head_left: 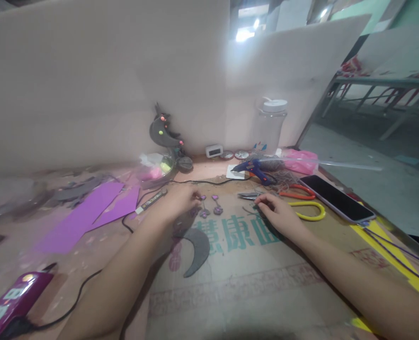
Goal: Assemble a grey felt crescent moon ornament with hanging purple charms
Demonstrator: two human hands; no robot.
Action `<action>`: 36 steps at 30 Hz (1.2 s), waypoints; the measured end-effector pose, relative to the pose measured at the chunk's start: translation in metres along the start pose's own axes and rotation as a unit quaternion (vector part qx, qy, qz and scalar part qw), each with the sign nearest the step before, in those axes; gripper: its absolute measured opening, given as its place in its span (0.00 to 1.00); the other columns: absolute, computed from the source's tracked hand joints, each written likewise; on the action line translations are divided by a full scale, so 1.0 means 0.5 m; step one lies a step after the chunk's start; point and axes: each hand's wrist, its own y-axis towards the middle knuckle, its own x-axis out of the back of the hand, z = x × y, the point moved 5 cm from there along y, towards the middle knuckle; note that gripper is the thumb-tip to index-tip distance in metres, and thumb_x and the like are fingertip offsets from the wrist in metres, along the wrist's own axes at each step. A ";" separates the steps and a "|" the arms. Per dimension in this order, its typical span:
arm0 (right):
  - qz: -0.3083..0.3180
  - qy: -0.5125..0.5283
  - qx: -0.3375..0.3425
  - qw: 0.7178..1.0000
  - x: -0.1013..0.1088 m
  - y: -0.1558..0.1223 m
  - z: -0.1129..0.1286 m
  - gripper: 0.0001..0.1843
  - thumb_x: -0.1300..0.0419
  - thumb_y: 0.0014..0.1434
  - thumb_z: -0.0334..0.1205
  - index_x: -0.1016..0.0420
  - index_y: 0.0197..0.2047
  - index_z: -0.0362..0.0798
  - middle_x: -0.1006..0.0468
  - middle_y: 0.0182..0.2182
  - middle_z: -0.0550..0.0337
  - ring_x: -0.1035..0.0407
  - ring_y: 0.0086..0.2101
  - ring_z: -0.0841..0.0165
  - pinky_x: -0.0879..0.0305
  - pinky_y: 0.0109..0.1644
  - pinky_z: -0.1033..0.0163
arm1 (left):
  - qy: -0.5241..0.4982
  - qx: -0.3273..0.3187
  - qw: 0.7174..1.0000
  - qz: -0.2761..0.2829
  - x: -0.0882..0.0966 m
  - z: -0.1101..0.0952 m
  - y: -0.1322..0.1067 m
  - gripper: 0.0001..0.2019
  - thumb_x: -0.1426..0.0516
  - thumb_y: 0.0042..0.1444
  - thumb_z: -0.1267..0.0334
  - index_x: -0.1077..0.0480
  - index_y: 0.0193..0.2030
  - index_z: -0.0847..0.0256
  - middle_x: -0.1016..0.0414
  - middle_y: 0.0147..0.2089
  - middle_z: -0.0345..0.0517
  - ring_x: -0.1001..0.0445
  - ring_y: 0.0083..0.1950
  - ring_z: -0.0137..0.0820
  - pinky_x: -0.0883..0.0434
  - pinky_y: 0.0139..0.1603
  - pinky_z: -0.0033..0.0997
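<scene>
My left hand [182, 198] is closed, thumb and fingers pinched together beside small purple-and-grey heart pendants [216, 205] on the board. Whatever sits between those fingertips is too small to make out. My right hand [278, 215] is also closed, its fingertips bent in next to the metal tips of scissors [247, 195] with one yellow handle and one orange. A thin dark strand [254, 212] lies by its fingers; whether it is gripped is unclear. Nearer to me, a grey felt crescent [198, 252] rests flat, below my left hand.
Behind the hands lies a blue glue gun [254, 170] with its cord across the table. A phone [337, 198] is at right, purple sheets [78, 215] at left. A clear jar [271, 125], a pink bag [299, 161] and a decorated crescent [163, 132] stand along the back panel.
</scene>
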 end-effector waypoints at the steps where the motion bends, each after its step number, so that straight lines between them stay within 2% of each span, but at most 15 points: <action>1: 0.001 -0.002 -0.001 1.000 0.000 0.000 0.000 0.11 0.48 0.57 0.43 0.27 0.37 0.49 0.24 0.29 0.59 0.33 0.29 0.65 0.40 0.33 0.61 | 0.004 -0.009 1.000 0.006 -0.004 -0.002 0.000 0.11 0.39 0.51 0.62 0.21 0.42 0.55 0.19 0.45 0.48 0.23 0.48 0.43 0.32 0.46 0.33; 3: 0.002 -0.004 -0.001 1.000 0.000 0.000 0.001 0.11 0.48 0.57 0.43 0.27 0.37 0.49 0.24 0.30 0.59 0.33 0.29 0.64 0.39 0.34 0.61 | 0.007 -0.022 1.000 0.018 -0.014 -0.005 -0.001 0.13 0.37 0.49 0.61 0.21 0.43 0.54 0.19 0.46 0.47 0.24 0.50 0.42 0.32 0.49 0.32; 7: 0.005 -0.006 -0.003 1.000 0.000 0.000 0.000 0.11 0.48 0.57 0.43 0.27 0.37 0.50 0.23 0.30 0.59 0.32 0.30 0.64 0.39 0.34 0.61 | 0.010 -0.032 0.999 0.027 -0.027 -0.008 -0.001 0.14 0.38 0.51 0.61 0.23 0.46 0.54 0.21 0.48 0.47 0.25 0.51 0.41 0.32 0.50 0.32; 11: 0.005 -0.008 -0.005 1.000 -0.001 -0.001 0.000 0.11 0.48 0.57 0.43 0.27 0.38 0.50 0.23 0.30 0.59 0.32 0.28 0.65 0.39 0.32 0.62 | 0.011 -0.022 1.000 0.019 -0.025 -0.006 0.002 0.13 0.41 0.53 0.64 0.24 0.47 0.55 0.21 0.48 0.47 0.24 0.50 0.39 0.32 0.48 0.31; 15: 0.004 -0.011 -0.003 1.000 -0.001 -0.002 -0.001 0.11 0.48 0.57 0.43 0.27 0.38 0.50 0.23 0.29 0.60 0.33 0.28 0.65 0.40 0.31 0.62 | 0.016 -0.002 1.000 0.006 -0.012 -0.002 0.001 0.09 0.44 0.53 0.65 0.24 0.40 0.58 0.20 0.40 0.47 0.24 0.42 0.39 0.34 0.40 0.32; 19: 0.002 -0.012 0.000 1.000 -0.001 -0.002 0.000 0.10 0.47 0.57 0.43 0.27 0.37 0.50 0.23 0.29 0.60 0.33 0.28 0.66 0.40 0.31 0.63 | 0.005 -0.017 0.999 0.045 -0.021 -0.007 -0.007 0.04 0.41 0.48 0.66 0.24 0.31 0.57 0.21 0.33 0.43 0.24 0.36 0.36 0.36 0.34 0.30; 24: 0.002 -0.016 0.002 1.000 0.001 -0.002 0.006 0.10 0.47 0.57 0.42 0.27 0.37 0.50 0.23 0.28 0.60 0.33 0.27 0.66 0.40 0.31 0.63 | -0.013 -0.031 0.997 0.067 -0.037 -0.023 -0.016 0.03 0.37 0.46 0.61 0.23 0.28 0.56 0.21 0.31 0.44 0.24 0.37 0.37 0.35 0.35 0.29; 28: 0.004 -0.017 0.007 1.000 0.002 -0.003 0.008 0.09 0.47 0.57 0.41 0.27 0.37 0.50 0.23 0.28 0.60 0.33 0.27 0.66 0.40 0.31 0.63 | -0.026 -0.035 0.996 0.072 -0.038 -0.027 -0.018 0.06 0.35 0.44 0.56 0.23 0.26 0.55 0.22 0.28 0.42 0.24 0.34 0.36 0.34 0.35 0.29; 31: 0.005 -0.018 0.008 1.000 0.001 -0.003 0.007 0.10 0.47 0.57 0.41 0.26 0.37 0.49 0.23 0.28 0.60 0.33 0.27 0.66 0.40 0.31 0.63 | -0.023 -0.023 0.998 0.049 -0.029 -0.019 -0.011 0.08 0.39 0.52 0.56 0.22 0.29 0.56 0.21 0.30 0.44 0.24 0.34 0.36 0.34 0.35 0.30; 34: 0.006 -0.021 0.006 1.000 0.001 -0.003 0.006 0.10 0.47 0.57 0.42 0.26 0.37 0.50 0.23 0.28 0.60 0.33 0.27 0.66 0.40 0.31 0.63 | -0.012 0.007 1.000 -0.003 -0.021 -0.006 0.002 0.11 0.46 0.59 0.59 0.22 0.38 0.57 0.20 0.38 0.49 0.24 0.41 0.39 0.34 0.41 0.32; 36: 0.008 -0.024 0.005 1.000 0.002 -0.003 0.007 0.10 0.47 0.57 0.42 0.27 0.37 0.50 0.23 0.28 0.60 0.32 0.28 0.65 0.40 0.32 0.63 | -0.008 0.015 1.000 -0.024 -0.025 -0.001 0.011 0.11 0.45 0.59 0.58 0.22 0.41 0.57 0.20 0.42 0.51 0.25 0.45 0.40 0.34 0.44 0.33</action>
